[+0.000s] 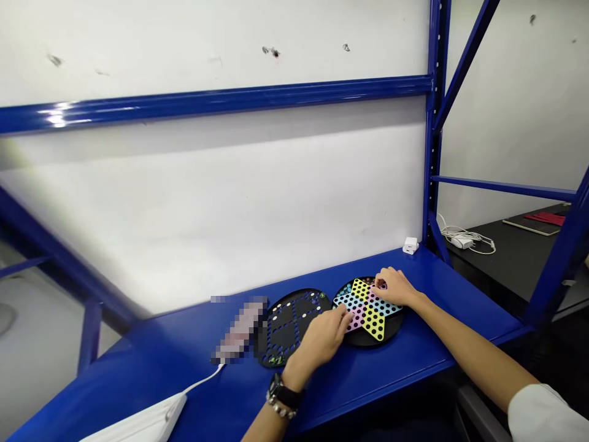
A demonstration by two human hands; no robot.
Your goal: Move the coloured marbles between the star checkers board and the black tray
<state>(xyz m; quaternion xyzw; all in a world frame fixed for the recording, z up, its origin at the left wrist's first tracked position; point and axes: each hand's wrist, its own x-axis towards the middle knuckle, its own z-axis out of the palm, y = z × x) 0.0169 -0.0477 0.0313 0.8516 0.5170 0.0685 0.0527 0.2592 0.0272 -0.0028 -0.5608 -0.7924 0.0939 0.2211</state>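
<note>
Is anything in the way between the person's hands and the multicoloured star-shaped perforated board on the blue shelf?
Nothing visible. The left hand and right hand already reach the multicoloured star-shaped perforated board. The round black perforated board lies beside it, not between.

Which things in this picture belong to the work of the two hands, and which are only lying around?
At the hands: left hand, fingers at the edge of the coloured star board; right hand, on that board's far side; black round holed board, beside it.

Lying around: blurred object; white plug; white cable; red folder.
</note>
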